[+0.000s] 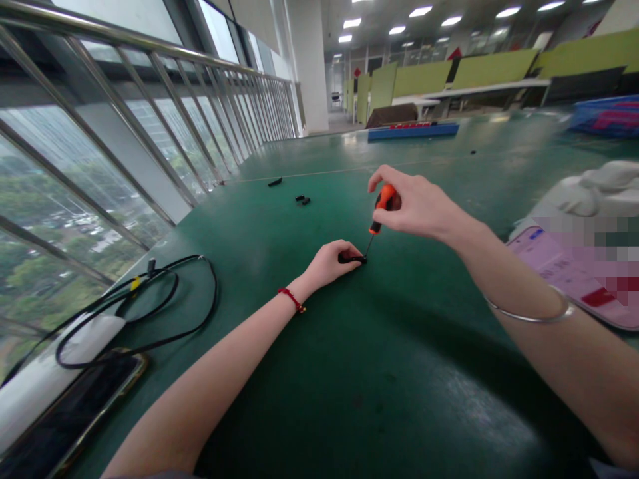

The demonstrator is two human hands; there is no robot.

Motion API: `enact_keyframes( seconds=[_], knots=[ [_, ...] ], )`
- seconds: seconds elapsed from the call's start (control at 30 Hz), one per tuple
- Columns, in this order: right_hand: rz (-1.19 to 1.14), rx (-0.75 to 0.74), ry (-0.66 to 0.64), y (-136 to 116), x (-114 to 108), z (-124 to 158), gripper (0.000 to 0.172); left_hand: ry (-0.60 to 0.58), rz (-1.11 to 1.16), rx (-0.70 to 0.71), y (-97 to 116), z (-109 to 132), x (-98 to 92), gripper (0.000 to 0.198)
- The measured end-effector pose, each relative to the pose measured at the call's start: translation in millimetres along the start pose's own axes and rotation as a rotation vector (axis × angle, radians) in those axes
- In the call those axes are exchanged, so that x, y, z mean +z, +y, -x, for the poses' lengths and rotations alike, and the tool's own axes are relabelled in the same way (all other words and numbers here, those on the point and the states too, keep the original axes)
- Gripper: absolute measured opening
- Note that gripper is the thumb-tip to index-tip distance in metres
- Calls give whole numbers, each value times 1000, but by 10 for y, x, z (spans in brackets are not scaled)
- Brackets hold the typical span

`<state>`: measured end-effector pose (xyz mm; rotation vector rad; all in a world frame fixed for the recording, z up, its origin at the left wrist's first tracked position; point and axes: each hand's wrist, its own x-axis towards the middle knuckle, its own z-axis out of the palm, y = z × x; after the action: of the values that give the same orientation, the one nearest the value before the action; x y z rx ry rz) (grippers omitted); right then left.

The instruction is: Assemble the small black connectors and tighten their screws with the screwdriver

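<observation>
Head view, the only one I'm working from: my left hand [333, 261] is pinching a small black part [362, 260] low over the table [299, 386], near the middle of the picture. My right hand [419, 203] is gripping an orange-and-black screwdriver [383, 205] by its handle, shaft slanting down to the part's right end (can't tell whether the tip is seated). The hands are keeping apart from each other.

Handling, my guess: I'm reckoning the part as light, stiff, probably hard plastic, maybe slippery and easy to flick away; I'm favouring a thumb-and-finger pinch along its sides, clear of the tip. The screwdriver is looking light and firm, best held round the thick handle.

Surface: the green top is looking smooth and slightly glossy, with loose black pieces [302, 199] lying beyond the left hand, a black cable [215, 293] looping at left, and a dark-screened phone [74, 419] below it. Room: a metal railing [150, 50] is running along windows at left; yellow-green partitions [494, 70] are standing behind, under ceiling lights.
</observation>
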<state>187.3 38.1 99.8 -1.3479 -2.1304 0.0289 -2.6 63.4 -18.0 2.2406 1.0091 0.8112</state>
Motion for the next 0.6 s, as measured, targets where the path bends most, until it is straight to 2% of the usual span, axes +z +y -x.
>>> enact_keyframes(
  seconds=[0.2,0.43,0.53,0.6],
  knots=[
    [1,21,8,1,11,-6,18,6,1,-4,-3,2,3,13],
    [24,51,23,6,5,-10,18,8,-1,-3,-4,1,2,13],
    [7,23,19,6,10,-6,25,7,-7,2,2,1,3,14],
    [15,28,22,5,12,-6,21,6,-3,2,5,1,3,13]
  ],
)
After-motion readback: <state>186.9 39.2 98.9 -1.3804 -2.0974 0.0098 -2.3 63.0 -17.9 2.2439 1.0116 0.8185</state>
